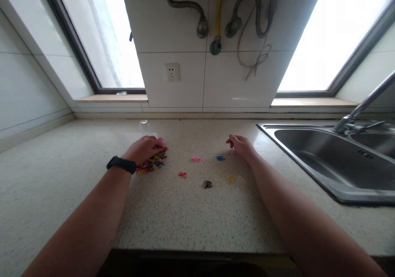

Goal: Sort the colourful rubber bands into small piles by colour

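Observation:
My left hand, with a black band on the wrist, lies over a pile of small multicoloured rubber bands. Its fingers are curled and its thumb reaches across the pile. Pink rubber bands show by the fingertips, which partly hide them. To the right, my right hand rests at the counter with loosely bent fingers slightly apart, and nothing shows in them. Nearest to it is a blue cluster of bands. Separate small clusters lie between the hands: pink, red, black and yellow.
A clear plastic cup stands behind my left hand on the speckled counter. A steel sink with a faucet is set in at the right. Behind are a tiled wall, a socket and pipes.

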`<state>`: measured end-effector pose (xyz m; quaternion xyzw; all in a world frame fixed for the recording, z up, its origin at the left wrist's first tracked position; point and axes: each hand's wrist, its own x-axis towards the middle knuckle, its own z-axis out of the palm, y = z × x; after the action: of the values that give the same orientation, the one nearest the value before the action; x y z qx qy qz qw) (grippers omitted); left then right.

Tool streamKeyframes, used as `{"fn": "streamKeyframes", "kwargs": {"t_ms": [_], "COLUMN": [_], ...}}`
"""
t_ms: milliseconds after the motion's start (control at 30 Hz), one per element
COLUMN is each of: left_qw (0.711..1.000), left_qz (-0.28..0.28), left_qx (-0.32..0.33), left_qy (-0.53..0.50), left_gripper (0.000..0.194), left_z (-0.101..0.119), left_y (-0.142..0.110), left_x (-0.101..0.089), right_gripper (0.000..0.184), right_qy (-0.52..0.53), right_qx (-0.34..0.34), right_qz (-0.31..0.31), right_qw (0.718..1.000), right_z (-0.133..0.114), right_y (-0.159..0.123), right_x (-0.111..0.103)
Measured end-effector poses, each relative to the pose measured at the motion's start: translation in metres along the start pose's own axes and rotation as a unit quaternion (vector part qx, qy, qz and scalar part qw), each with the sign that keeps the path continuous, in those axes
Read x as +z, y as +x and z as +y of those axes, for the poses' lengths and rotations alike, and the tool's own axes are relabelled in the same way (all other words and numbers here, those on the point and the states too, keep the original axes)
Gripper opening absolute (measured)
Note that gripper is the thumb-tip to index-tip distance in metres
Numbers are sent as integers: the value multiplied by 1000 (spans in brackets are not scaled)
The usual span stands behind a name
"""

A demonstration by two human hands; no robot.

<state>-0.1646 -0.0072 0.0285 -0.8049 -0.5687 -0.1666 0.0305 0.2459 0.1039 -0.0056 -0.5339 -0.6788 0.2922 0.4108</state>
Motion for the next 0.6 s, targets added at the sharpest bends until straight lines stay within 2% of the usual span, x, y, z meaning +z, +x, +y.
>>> {"fn": "streamKeyframes", "kwargs": {"t_ms": [433, 600], "left_qw": [999, 999], "left_qz": [-10, 23], "left_qx": [4, -7], "left_qy": [31, 27], "left_gripper": [21, 19], "left_z": [5, 10], "left_y": [1, 0], "left_x": [-1, -3], "right_gripper": [54, 54], "right_qy": [-18, -11], "right_qx": [-7, -7], "right_qz": [-16, -22], "right_qw": [1000, 1000], "right_z": [3, 4], "right_y": [3, 3], "right_x": [2, 3]}}
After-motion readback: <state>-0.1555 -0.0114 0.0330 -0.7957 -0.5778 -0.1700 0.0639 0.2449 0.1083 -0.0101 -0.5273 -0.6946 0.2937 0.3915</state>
